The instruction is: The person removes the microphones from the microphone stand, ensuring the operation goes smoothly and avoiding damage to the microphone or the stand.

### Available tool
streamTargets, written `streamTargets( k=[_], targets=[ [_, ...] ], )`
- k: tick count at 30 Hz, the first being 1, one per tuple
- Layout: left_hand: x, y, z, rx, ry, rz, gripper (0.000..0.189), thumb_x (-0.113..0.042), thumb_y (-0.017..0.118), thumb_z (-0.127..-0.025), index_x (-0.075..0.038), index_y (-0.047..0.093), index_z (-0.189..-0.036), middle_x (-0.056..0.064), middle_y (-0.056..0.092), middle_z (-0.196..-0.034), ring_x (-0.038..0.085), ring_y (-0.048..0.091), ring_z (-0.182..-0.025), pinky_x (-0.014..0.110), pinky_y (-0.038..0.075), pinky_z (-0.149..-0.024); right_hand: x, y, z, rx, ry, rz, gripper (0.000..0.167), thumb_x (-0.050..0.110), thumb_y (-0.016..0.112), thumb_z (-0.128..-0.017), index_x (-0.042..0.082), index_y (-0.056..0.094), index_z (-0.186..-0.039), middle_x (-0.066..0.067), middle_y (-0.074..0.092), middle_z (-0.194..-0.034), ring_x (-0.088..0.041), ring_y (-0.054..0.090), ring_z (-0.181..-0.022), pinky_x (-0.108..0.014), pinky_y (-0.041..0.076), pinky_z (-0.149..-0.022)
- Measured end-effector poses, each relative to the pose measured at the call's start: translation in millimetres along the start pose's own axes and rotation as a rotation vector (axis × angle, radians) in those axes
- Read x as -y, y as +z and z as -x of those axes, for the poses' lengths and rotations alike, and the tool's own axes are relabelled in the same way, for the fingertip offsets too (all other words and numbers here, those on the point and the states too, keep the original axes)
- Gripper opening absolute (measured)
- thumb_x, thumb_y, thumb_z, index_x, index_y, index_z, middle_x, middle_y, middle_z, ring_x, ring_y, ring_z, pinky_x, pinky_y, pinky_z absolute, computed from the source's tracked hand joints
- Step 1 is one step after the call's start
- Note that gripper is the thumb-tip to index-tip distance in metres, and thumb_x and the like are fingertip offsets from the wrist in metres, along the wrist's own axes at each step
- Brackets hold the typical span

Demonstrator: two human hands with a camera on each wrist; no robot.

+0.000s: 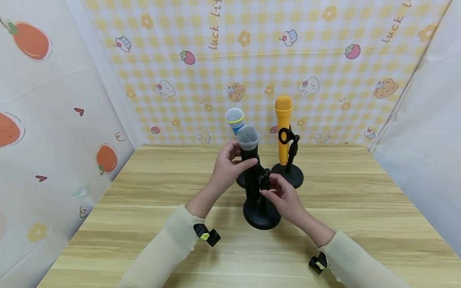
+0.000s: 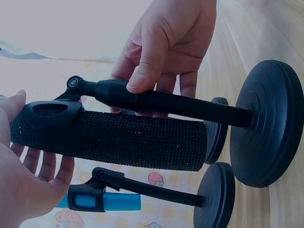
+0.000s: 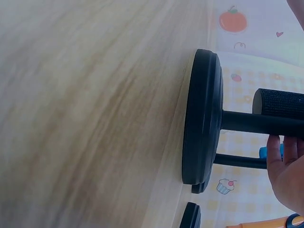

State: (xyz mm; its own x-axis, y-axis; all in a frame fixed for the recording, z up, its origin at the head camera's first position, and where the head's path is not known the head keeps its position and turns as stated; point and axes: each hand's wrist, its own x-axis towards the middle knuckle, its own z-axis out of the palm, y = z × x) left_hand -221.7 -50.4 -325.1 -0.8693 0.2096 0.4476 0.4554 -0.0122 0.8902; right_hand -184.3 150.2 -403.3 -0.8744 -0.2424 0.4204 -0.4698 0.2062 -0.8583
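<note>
A black microphone with a silver mesh head point(image 1: 247, 137) sits upright in the clip point(image 2: 50, 114) of a black desk stand point(image 1: 262, 219). My left hand point(image 1: 227, 166) holds the microphone below its head, thumb on the near side and fingers around the far side. In the left wrist view, its body point(image 2: 142, 142) has a studded, glittery surface. With thumb and fingers, my right hand point(image 1: 286, 199) grips the stand's pole point(image 2: 190, 105); the right wrist view shows only part of this hand point(image 3: 287, 175). The stand's round base rests on the table.
Behind stand a blue microphone point(image 1: 235, 118) with a yellow ring, partly hidden, and an orange microphone point(image 1: 283, 120), both on black stands. The wooden table point(image 1: 173, 184) meets a checked, patterned cloth point(image 1: 201, 80) at the back.
</note>
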Motion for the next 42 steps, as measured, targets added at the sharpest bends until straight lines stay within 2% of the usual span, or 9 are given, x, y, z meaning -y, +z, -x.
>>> streamTargets(
  k=[7,17,20,34,39,42],
  targets=[
    [-0.4,1.9,-0.7,-0.002,-0.007,-0.016,0.046,-0.013,0.075,-0.086,-0.006,0.055,-0.126,0.008,0.06,-0.117,0.023,0.056,-0.099,0.038,0.052,-0.085,1.0,0.1,0.7,-0.003,0.014,0.006,0.034,-0.002,0.067,-0.089,-0.002,0.054,-0.121,-0.016,0.059,-0.108,-0.022,0.059,-0.095,-0.024,0.053,-0.08],
    [-5.3,1.3,1.6,-0.008,0.031,-0.026,0.042,-0.013,0.073,-0.088,-0.006,0.056,-0.126,0.009,0.061,-0.115,0.023,0.058,-0.097,0.037,0.053,-0.083,1.4,0.0,-1.6,0.011,-0.005,0.005,0.031,-0.003,0.066,-0.09,-0.001,0.054,-0.118,-0.014,0.059,-0.106,-0.021,0.058,-0.094,-0.025,0.053,-0.079],
    [-0.2,0.7,0.1,-0.008,0.04,-0.024,0.042,-0.014,0.073,-0.088,-0.008,0.057,-0.126,0.007,0.061,-0.115,0.023,0.059,-0.096,0.037,0.053,-0.083,0.8,-0.3,-2.0,0.014,-0.019,0.009,0.031,-0.003,0.066,-0.089,-0.001,0.054,-0.117,-0.013,0.059,-0.104,-0.02,0.058,-0.093,-0.025,0.053,-0.078],
    [-1.5,-0.2,-0.6,-0.004,0.029,-0.027,0.044,-0.014,0.074,-0.087,-0.008,0.057,-0.128,0.008,0.062,-0.115,0.023,0.06,-0.097,0.037,0.053,-0.084,-2.5,-3.2,-2.4,0.012,-0.046,0.04,0.028,-0.002,0.067,-0.089,0.0,0.056,-0.116,-0.011,0.061,-0.101,-0.019,0.06,-0.092,-0.026,0.054,-0.081],
    [-1.8,-1.1,-0.2,-0.003,0.025,-0.027,0.046,-0.013,0.074,-0.087,-0.008,0.057,-0.129,0.008,0.062,-0.117,0.026,0.059,-0.098,0.037,0.053,-0.083,4.5,-2.5,-2.2,0.008,-0.021,0.086,0.029,-0.005,0.067,-0.088,-0.001,0.056,-0.115,-0.011,0.062,-0.099,-0.018,0.059,-0.09,-0.025,0.054,-0.078],
    [-2.2,-2.2,0.0,0.001,0.022,-0.029,0.046,-0.013,0.075,-0.086,-0.008,0.058,-0.128,0.008,0.062,-0.117,0.026,0.059,-0.098,0.038,0.053,-0.083,18.8,-1.5,-1.2,0.009,-0.031,0.11,0.029,-0.008,0.066,-0.087,-0.004,0.056,-0.114,-0.013,0.062,-0.097,-0.019,0.059,-0.088,-0.026,0.054,-0.076]
  ],
)
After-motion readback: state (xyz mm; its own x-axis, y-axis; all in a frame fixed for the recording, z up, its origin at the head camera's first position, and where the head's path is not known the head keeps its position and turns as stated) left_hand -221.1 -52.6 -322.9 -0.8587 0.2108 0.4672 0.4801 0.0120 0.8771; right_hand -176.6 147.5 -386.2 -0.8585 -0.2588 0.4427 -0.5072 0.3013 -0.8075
